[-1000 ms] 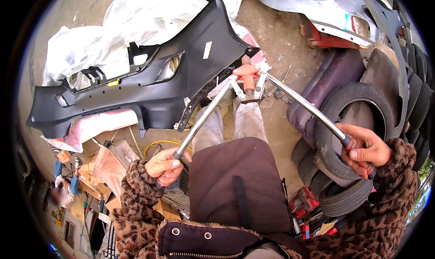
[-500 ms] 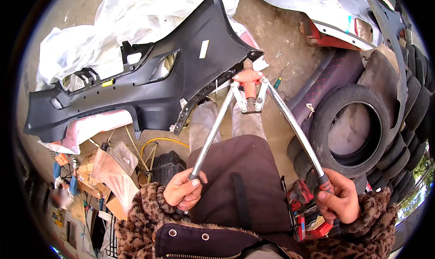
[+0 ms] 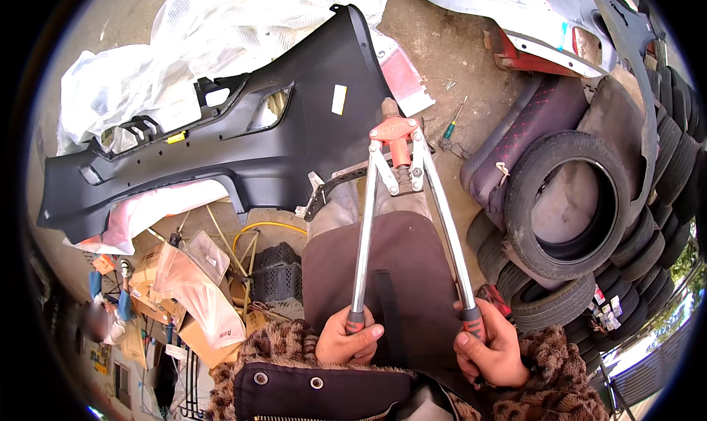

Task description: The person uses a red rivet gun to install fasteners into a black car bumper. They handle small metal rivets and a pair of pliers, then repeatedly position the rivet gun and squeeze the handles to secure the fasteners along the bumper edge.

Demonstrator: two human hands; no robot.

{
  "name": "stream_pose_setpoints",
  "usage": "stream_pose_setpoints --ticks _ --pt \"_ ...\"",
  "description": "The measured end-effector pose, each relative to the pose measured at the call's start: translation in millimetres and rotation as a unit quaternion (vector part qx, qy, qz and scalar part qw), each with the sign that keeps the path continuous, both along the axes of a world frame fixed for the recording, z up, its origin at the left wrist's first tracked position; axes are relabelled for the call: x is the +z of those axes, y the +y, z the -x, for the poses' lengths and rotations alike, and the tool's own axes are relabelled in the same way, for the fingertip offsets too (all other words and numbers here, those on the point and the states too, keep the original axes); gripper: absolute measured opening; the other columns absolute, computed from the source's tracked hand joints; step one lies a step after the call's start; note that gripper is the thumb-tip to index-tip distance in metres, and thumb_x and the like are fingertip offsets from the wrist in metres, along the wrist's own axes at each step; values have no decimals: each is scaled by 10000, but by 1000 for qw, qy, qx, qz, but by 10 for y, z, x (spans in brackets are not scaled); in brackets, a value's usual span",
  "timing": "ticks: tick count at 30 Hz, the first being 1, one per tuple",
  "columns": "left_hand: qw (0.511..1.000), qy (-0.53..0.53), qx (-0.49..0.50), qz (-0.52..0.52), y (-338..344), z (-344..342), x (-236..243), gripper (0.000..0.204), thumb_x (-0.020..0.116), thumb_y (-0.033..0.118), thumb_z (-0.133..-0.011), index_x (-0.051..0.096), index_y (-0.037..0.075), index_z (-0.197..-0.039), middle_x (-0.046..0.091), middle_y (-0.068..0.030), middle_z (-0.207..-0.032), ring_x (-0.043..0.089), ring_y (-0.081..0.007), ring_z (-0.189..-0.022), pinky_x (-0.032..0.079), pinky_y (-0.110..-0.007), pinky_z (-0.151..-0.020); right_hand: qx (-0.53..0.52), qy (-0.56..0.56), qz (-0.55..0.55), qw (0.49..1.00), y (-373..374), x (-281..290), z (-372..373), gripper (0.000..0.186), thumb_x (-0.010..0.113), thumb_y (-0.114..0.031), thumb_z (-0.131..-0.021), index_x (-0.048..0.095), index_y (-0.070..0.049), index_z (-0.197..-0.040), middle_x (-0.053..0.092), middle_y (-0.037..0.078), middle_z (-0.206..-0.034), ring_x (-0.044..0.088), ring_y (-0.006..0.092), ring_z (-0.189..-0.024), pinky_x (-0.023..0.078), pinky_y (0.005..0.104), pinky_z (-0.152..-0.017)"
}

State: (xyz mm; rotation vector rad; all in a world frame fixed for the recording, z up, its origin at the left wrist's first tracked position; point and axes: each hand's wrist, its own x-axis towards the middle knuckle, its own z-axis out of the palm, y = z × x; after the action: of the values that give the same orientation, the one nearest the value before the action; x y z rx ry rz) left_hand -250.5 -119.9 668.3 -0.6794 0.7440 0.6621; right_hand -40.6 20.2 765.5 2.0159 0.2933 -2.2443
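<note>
A long-arm hand riveter [image 3: 394, 132] with a red head and two chrome levers points away from me over my lap. My left hand [image 3: 349, 338] is wrapped round the left lever's grip, my right hand [image 3: 490, 345] round the right one's. The levers stand apart in a narrow V. The riveter's nose lies in front of the right edge of a black car bumper cover [image 3: 294, 152], which rests on its white wrapping. Whether the nose touches the cover, I cannot tell. A yellow-white label [image 3: 339, 99] sticks to the cover.
A green-handled screwdriver [image 3: 448, 130] lies on the floor beyond the riveter. To the right are a loose tyre [image 3: 515, 200], a dark seat cushion [image 3: 512, 126] and stacked tyres. A silver body panel [image 3: 515, 16] is at far right. Cardboard boxes [image 3: 202, 333], a black crate [image 3: 276, 274] and a person [image 3: 110, 322] are at left.
My hands have drawn together, bringing the riveter's levers from a wide V to a narrow one. The riveter's head has shifted slightly left and nearer. The bumper cover's near right edge has shifted in view.
</note>
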Motion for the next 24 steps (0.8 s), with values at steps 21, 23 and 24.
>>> stream_pose_setpoints --ticks 21,23,24 --pt "896 -39 -409 -171 49 -265 -577 271 609 207 -1007 374 98 -927 386 12 -577 386 -89 -398 359 -287 -347 -62 -160 7 985 -1904 -610 -1858 59 578 1 -903 563 -54 -889 425 -33 -547 385 71 -374 289 267 -349" --pt "879 -75 -434 -182 45 -114 -703 264 617 206 -1003 390 98 -921 395 9 -575 396 -92 -391 357 -279 -343 -33 -181 -27 983 -1969 -610 -2040 66 573 6 -885 568 -59 -882 426 -42 -546 379 63 -376 276 265 -355" --pt "860 -49 -462 -212 20 -58 -741 261 637 189 -998 411 101 -899 382 13 -548 384 -96 -381 337 -278 -346 -30 -178 -50 982 -2066 -668 -2160 72 571 11 -873 579 -60 -885 435 -42 -552 380 61 -380 277 265 -358"
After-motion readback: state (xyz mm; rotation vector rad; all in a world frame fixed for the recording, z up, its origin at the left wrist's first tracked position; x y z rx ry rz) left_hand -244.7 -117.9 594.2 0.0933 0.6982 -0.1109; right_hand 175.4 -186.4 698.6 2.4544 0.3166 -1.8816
